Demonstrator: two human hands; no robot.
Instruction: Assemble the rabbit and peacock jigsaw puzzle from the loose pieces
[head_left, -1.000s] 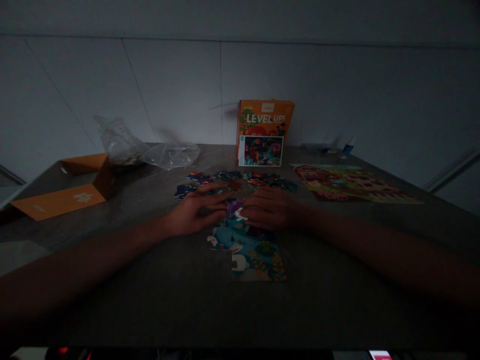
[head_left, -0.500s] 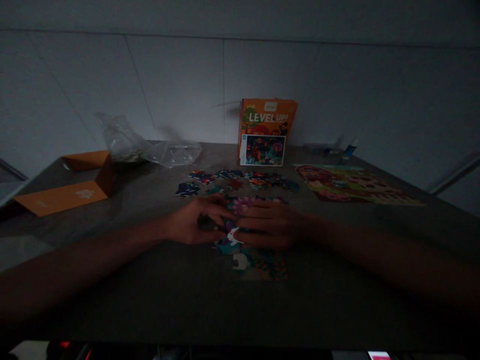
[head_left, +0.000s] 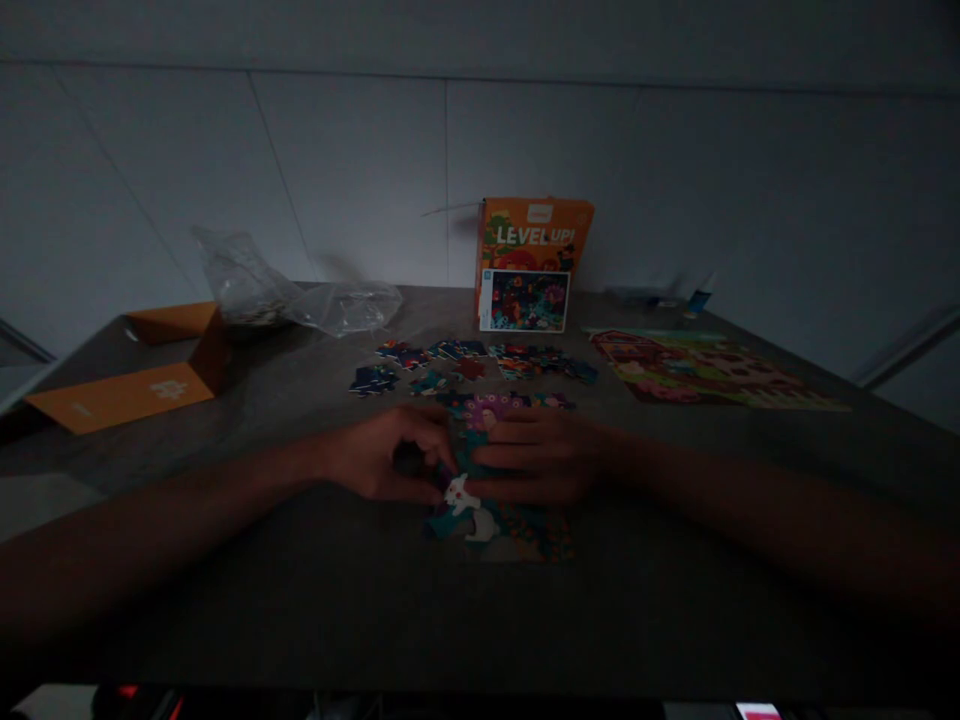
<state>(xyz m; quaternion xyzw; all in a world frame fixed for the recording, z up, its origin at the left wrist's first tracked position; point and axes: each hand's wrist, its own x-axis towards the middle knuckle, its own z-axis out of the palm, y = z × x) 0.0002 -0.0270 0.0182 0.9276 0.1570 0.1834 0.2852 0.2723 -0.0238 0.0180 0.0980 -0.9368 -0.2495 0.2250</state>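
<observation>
My left hand [head_left: 394, 455] pinches a jigsaw puzzle piece [head_left: 459, 494] with a white rabbit-like figure on it, at the left side of a partly joined puzzle [head_left: 525, 525]. The piece lies just above a pale, rounded shape on the joined part. Flat across the puzzle's middle rests my right hand [head_left: 540, 455], fingers stretched out to the left and covering much of the picture. Beyond the hands, a purple patch of the puzzle shows. The light is dim, so the edges between pieces are hard to make out.
Loose puzzle pieces [head_left: 525, 362] lie in groups behind the hands. An orange box [head_left: 536, 235] stands at the back with a picture card [head_left: 525, 302] against it. On the left are an orange box part [head_left: 127, 395] and clear plastic bags [head_left: 349, 305]; a finished farm puzzle [head_left: 697, 370] lies right.
My left hand has moved slightly toward me, and the rabbit piece has come down close to the pale shape. My right hand stays nearly where it was.
</observation>
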